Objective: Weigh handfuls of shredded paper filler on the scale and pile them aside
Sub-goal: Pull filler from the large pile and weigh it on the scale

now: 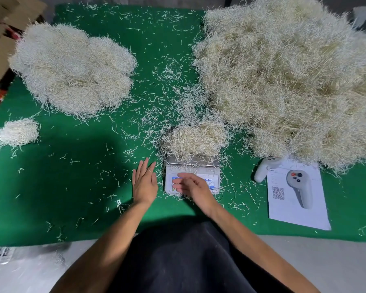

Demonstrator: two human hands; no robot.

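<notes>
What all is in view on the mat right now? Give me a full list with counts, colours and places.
green mat: one, green, covers the work surface, littered with loose shreds
big filler heap: one, cream, far right
weighed pile: one, pale cream, far left
small clump: one, pale cream, left edge, apart from the weighed pile
handful on scale: one, cream, on the scale's pan
scale: one, silver-white, centre
controllers: two, white, right of the scale, one on the paper sheet
paper sheet: one, white, with a QR code
cardboard boxes: brown, far left edge, count unclear
left hand: flat on the mat, left of the scale
right hand: over the scale's front panel, holds nothing
</notes>
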